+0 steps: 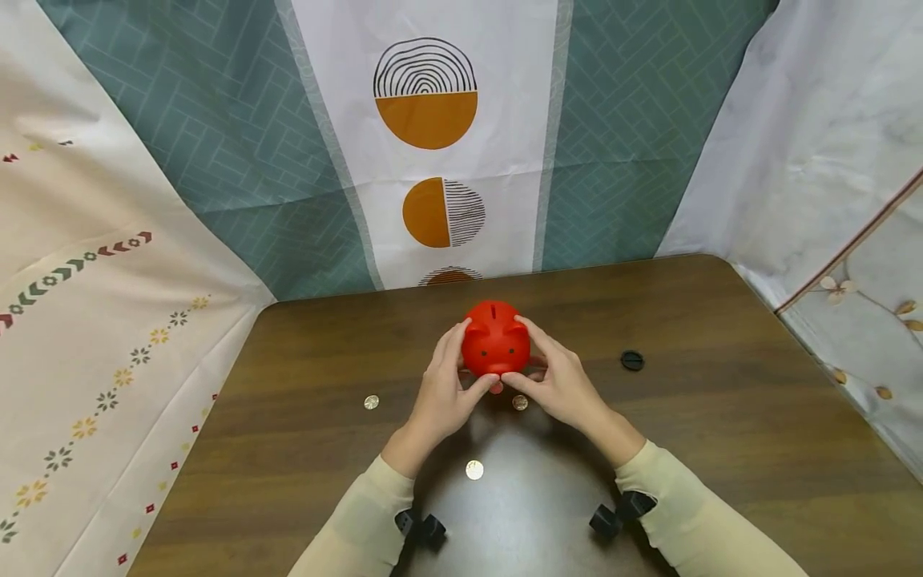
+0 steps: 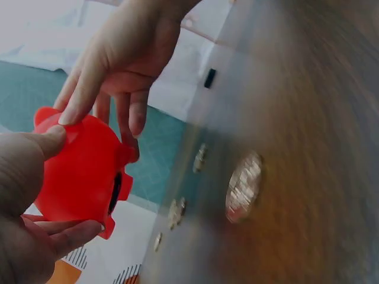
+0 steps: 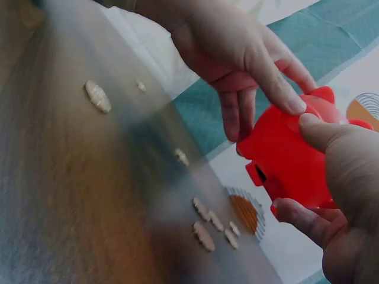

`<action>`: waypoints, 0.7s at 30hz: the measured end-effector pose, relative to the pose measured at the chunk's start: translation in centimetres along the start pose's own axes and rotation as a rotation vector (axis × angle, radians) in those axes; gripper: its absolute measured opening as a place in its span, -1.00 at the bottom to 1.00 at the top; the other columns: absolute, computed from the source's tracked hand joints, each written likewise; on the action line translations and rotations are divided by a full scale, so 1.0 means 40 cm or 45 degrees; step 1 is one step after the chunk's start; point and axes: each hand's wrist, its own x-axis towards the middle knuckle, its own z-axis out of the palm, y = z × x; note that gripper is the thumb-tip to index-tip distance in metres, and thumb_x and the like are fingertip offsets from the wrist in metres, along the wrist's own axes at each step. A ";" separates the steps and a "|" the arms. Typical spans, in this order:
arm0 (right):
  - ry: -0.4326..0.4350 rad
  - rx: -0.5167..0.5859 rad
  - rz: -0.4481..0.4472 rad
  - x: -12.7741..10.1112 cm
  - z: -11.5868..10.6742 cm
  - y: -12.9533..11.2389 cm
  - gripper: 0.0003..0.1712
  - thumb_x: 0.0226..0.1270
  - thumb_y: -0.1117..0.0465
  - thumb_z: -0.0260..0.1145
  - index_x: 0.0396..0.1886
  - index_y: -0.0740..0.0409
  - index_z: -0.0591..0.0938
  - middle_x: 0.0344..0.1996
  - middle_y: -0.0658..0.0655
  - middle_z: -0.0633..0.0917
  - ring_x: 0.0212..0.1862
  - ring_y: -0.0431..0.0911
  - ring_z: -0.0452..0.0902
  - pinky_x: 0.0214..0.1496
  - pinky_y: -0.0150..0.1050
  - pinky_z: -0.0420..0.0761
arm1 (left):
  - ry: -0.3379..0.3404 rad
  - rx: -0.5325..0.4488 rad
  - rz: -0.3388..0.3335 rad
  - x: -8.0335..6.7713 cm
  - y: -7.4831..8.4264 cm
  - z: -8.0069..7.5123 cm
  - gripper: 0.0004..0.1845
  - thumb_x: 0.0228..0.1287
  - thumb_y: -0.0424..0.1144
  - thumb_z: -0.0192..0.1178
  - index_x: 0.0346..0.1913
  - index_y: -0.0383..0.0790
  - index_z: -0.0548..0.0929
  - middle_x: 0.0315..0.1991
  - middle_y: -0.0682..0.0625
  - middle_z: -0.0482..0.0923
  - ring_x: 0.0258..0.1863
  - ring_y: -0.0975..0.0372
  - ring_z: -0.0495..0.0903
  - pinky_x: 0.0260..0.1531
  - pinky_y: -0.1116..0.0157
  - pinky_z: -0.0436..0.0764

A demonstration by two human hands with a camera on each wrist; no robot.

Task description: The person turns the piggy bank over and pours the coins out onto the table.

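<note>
A red piggy bank [image 1: 495, 346] is held between both hands a little above the brown table [image 1: 721, 449], snout toward me and coin slot on top. My left hand [image 1: 449, 383] grips its left side, fingers over the ear and thumb under the snout. My right hand [image 1: 554, 378] grips the right side the same way. In the left wrist view the left hand [image 2: 26, 201] clasps the piggy bank [image 2: 83, 171] with the right hand [image 2: 118, 65] opposite. The right wrist view has the right hand [image 3: 340, 177] round the piggy bank [image 3: 293, 155] and the left hand [image 3: 237, 53] above.
Loose coins lie on the table: one at the left [image 1: 371, 401], one under the hands [image 1: 520, 402], one near me [image 1: 473, 470]. A few more coins [image 3: 207, 228] lie beneath the bank. A round black plug [image 1: 632, 361] rests to the right. Patterned cloth [image 1: 425, 160] hangs behind.
</note>
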 end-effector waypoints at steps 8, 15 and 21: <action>-0.047 -0.007 0.065 -0.001 0.009 0.011 -0.04 0.09 0.02 0.50 0.46 -0.25 0.22 0.17 0.05 0.52 -0.14 -0.02 0.68 -0.38 -0.38 0.67 | -0.047 0.012 -0.078 -0.007 -0.011 0.001 -0.07 0.10 -0.14 0.42 0.47 -0.15 0.13 0.33 -0.01 0.24 0.01 0.16 0.54 -0.08 0.32 0.63; 0.182 -0.052 -0.373 0.005 -0.003 -0.008 0.00 -0.12 0.33 0.60 0.39 0.11 0.34 0.32 0.25 0.37 0.03 0.13 0.60 -0.17 -0.12 0.69 | 0.162 -0.005 0.227 0.004 0.013 -0.005 -0.09 -0.04 -0.29 0.51 0.39 -0.20 0.24 0.41 -0.23 0.12 -0.08 0.05 0.65 -0.17 0.19 0.67; 0.016 0.013 -0.051 0.001 0.005 0.010 -0.01 0.07 0.09 0.51 0.47 -0.18 0.22 0.20 0.14 0.49 -0.09 0.02 0.68 -0.25 -0.25 0.69 | 0.003 -0.056 -0.031 0.003 0.003 -0.005 -0.07 0.04 -0.21 0.46 0.45 -0.15 0.17 0.37 -0.08 0.19 -0.14 0.12 0.65 -0.17 0.28 0.66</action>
